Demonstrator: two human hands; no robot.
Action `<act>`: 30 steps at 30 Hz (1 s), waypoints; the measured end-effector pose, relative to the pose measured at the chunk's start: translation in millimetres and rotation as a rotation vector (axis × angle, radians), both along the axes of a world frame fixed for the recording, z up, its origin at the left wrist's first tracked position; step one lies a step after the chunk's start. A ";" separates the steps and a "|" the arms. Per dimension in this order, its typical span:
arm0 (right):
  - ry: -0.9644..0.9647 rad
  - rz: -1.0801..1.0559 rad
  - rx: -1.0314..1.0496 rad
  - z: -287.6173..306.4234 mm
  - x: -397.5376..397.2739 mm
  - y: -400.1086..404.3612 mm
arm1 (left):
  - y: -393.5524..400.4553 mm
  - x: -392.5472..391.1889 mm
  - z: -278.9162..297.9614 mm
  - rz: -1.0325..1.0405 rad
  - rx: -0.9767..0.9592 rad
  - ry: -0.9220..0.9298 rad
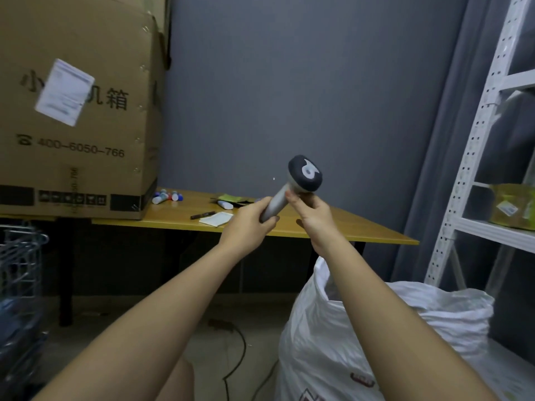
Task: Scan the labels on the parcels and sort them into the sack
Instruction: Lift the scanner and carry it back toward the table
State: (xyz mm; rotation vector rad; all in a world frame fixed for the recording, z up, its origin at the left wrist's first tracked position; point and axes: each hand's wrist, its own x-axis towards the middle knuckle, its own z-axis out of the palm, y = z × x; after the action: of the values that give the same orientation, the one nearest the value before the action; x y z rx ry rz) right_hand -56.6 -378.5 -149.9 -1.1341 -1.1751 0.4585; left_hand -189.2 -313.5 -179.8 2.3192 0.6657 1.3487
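- Grey plastic scanner [292, 186] is held up in both hands, above the table's [333, 227] front edge.
- Left hand [246, 224] wraps its fingers round the lower end of the handle.
- Right hand [314, 217] pinches the handle higher up, just under the head, with thumb and fingertips.
- Scanner's long axis is tilted: handle end down and to the left, dark head up and to the right, the head's broad face turned toward the camera.
- Behind the scanner, on the table, lie a notepad [217, 219] and a pen [202, 215], with small bottles [168, 196] further left.
- Left of the scanner a big carton [86, 157] stands on the table, a white label [64, 91] on its front.
- Below the scanner, to the right, the white sack [341, 337] stands open on the floor.
- Right of the scanner is a white rack [474, 134] with a yellow-green parcel [512, 209] on a shelf.
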 end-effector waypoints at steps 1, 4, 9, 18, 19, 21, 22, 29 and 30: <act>-0.019 0.001 -0.011 1.6 -1.1 3.0 | 4.3 -3.0 2.5 0.033 0.012 0.011; -0.082 -0.014 -0.048 5.0 1.9 13.1 | 20.0 -10.7 9.5 0.130 0.039 0.051; -0.100 -0.161 -0.080 8.6 27.3 38.1 | 56.5 -10.4 15.3 0.179 -0.038 0.028; -0.066 -0.329 -0.230 -3.0 107.6 125.3 | 168.3 67.0 7.0 0.161 -0.221 0.046; -0.073 -0.343 -0.255 -4.9 119.6 135.9 | 181.9 81.3 4.2 0.148 -0.235 0.055; -0.103 -0.353 -0.311 -9.4 145.3 156.4 | 207.9 111.4 -2.4 0.113 -0.277 0.055; -0.115 -0.356 -0.334 -10.7 158.8 167.2 | 220.5 127.3 -4.1 0.094 -0.296 0.059; -0.117 -0.437 -0.448 -22.7 237.4 228.4 | 304.6 229.5 -11.5 0.061 -0.369 0.154; -0.120 -0.446 -0.460 -25.5 245.7 234.0 | 313.1 240.9 -13.6 0.092 -0.377 0.179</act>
State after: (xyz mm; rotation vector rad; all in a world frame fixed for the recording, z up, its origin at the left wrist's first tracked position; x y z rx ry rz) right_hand 189.1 -144.5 -175.4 -1.7937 -0.8974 0.3225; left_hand 51.7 -0.4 -193.4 2.1346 0.9982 0.9572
